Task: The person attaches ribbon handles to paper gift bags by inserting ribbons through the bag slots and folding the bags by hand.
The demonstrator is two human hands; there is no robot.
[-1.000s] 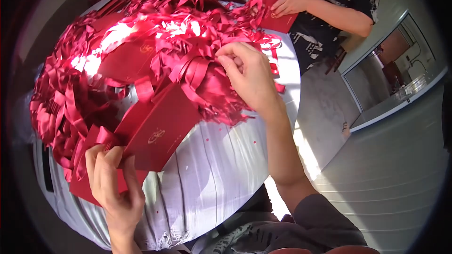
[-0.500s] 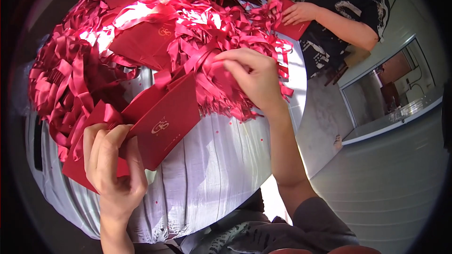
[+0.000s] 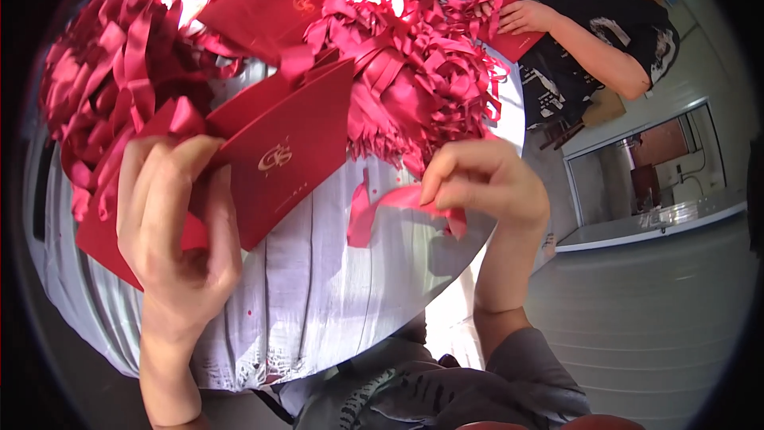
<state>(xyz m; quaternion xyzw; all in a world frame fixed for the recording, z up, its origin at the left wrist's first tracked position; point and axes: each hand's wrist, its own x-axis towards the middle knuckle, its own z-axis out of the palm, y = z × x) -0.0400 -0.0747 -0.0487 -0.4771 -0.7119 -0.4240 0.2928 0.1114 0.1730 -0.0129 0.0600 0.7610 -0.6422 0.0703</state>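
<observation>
My left hand [image 3: 179,223] grips a red paper gift bag [image 3: 290,159] by its lower side, fingers curled over the edge. The bag is tilted over the table, a gold emblem on its facing side and a red ribbon at its upper opening. More red bag and ribbon lie behind and under the left hand; where one bag ends and another begins is hard to tell. To the right, my right hand [image 3: 493,187] pinches a short loose red ribbon [image 3: 394,197] between thumb and fingers, its ends hanging above the cloth.
A round table with a white cloth [image 3: 318,310] bears a large heap of red ribbons [image 3: 422,72]. Another red bag [image 3: 270,12] lies among them. At the far right a person in a black patterned shirt [image 3: 605,24] holds a red bag; beyond, a red sleeve shows.
My right hand has moved down and toward me from the ribbon heap, bringing a loose ribbon out over the cloth. My left hand still holds the bag; the view has shifted slightly.
</observation>
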